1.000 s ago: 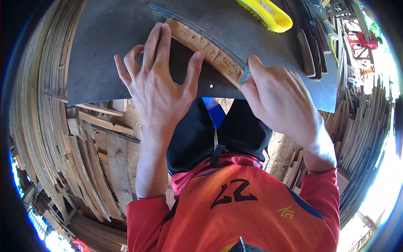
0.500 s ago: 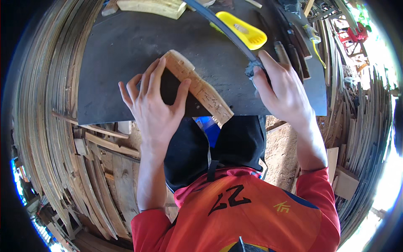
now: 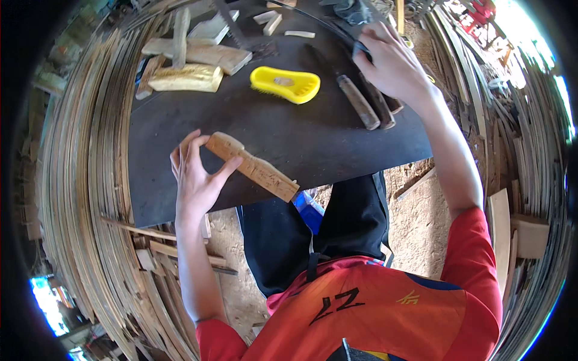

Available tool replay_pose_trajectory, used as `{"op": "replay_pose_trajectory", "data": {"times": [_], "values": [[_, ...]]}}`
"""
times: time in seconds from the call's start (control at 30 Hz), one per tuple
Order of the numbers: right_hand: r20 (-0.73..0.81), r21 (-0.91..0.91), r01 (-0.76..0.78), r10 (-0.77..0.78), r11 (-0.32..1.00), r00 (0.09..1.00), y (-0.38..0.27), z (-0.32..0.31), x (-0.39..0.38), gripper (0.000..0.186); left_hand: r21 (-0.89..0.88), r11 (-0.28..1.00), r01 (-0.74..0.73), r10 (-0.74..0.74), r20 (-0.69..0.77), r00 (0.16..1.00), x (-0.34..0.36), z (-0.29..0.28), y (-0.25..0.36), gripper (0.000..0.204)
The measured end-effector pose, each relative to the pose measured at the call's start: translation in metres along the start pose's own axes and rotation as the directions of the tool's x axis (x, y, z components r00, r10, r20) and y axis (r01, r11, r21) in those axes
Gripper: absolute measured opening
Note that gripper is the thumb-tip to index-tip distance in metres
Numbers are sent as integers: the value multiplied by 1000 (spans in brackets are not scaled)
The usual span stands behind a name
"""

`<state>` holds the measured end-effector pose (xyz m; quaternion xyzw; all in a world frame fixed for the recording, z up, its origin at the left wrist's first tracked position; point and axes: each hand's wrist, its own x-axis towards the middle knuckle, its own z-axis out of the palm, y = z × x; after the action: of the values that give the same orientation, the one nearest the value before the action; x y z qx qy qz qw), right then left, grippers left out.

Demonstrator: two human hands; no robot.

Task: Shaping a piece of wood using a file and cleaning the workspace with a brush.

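Note:
My left hand (image 3: 201,174) grips a carved piece of wood (image 3: 259,168) between thumb and fingers. The piece lies aslant on the dark table, its lower end at the near edge, with pencil-like marks on its face. At the far right my right hand (image 3: 388,57) is closed round the end of a long, thin, dark blade (image 3: 322,23). My fingers hide its grip. Below that hand lie several wooden-handled tools (image 3: 359,103). A yellow brush (image 3: 286,83) rests bristles down between the two hands, farther back.
Blocks and offcuts of wood (image 3: 186,78) lie at the table's far left. A crumpled blue-grey cloth (image 3: 352,11) sits at the far edge. Stacks of thin boards flank the dark table (image 3: 180,198) on both sides. Something blue (image 3: 309,212) shows between my knees.
My right hand has carried the blade forward, away from me, to the table's far right. My left hand still holds the wood. The view has tilted, showing more of the table's far side.

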<state>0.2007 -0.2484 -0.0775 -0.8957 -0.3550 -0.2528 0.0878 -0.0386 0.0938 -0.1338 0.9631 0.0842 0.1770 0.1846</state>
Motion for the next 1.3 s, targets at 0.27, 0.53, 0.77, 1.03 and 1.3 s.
{"op": "replay_pose_trajectory", "data": {"times": [0.27, 0.53, 0.77, 1.03, 1.3], "values": [[157, -247, -192, 234, 950, 959, 18, 42, 26, 50, -202, 979, 35, -39, -17, 999, 10, -14, 22, 61], [141, -310, -332, 388, 891, 911, 43, 44, 38, 57, -831, 542, 125, -111, 77, 991, 81, -28, -3, 33], [250, -265, -392, 455, 881, 855, 52, 57, 54, 61, -964, 264, 30, 159, 74, 984, 160, -23, -16, 36], [348, -138, -325, 353, 936, 869, 45, 70, 88, 65, -989, -150, 4, 7, 3, 1000, 164, 17, -47, 43], [136, 818, -36, -132, 575, 982, -48, 22, 79, 43, -999, -41, 31, 42, 29, 999, 156, 21, -31, 45]]}}
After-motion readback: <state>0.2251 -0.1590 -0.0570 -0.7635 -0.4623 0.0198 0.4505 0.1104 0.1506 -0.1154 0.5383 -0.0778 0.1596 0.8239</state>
